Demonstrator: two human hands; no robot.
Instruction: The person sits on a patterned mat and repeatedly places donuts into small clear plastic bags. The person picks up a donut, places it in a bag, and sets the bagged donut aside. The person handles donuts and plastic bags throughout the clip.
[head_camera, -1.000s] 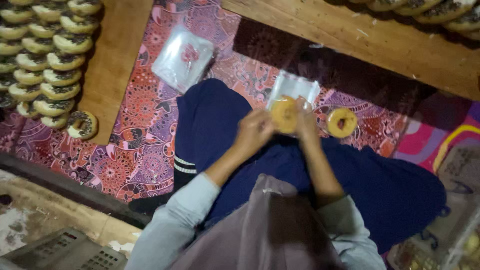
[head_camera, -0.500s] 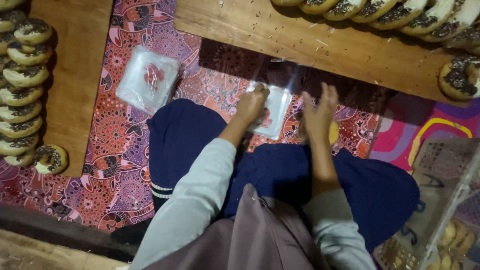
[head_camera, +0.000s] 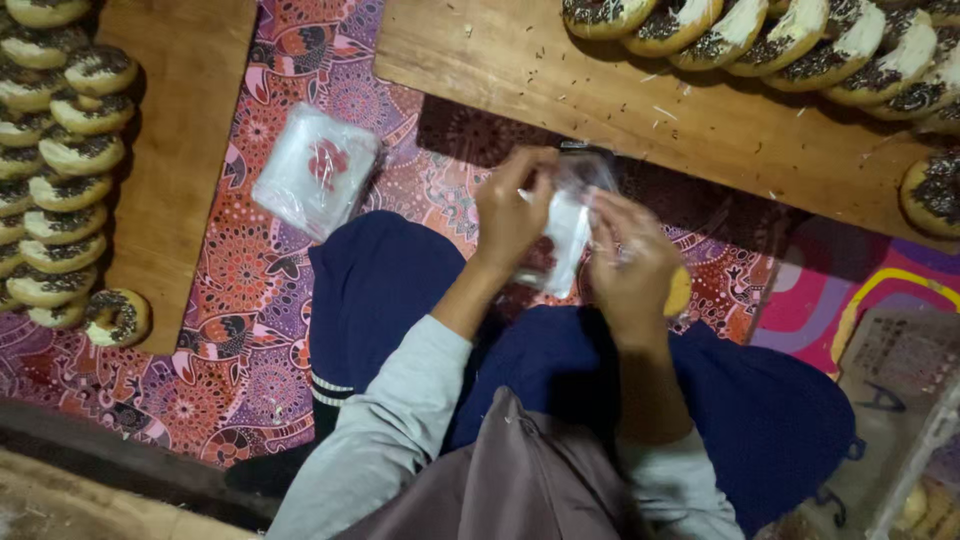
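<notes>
A patterned red and purple mat is covering the floor, and the person is sitting on it with legs in dark blue trousers folded beneath the camera.

In the head view, two wooden boards are lying on the mat. The board on the left is carrying a column of doughnuts with chocolate sprinkles, stacked on edge one against the next. The board across the top is carrying another row of sprinkled doughnuts along its far edge, and loose sprinkles are lying scattered on its bare wood.

Between the boards, a stack of clear plastic bags is resting on the mat, just beside the person's knee.

The left hand is curling its fingers around the upper edge of a small clear plastic bag — thumb and forefinger are pinching the film. The right hand is gripping the same bag from the other side, fingers closed on the plastic. The bag is hanging between the two hands, above the lap and just in front of the top board. A plain doughnut is peeking out at the edge of the right hand — whether that hand is holding it cannot be told.
</notes>
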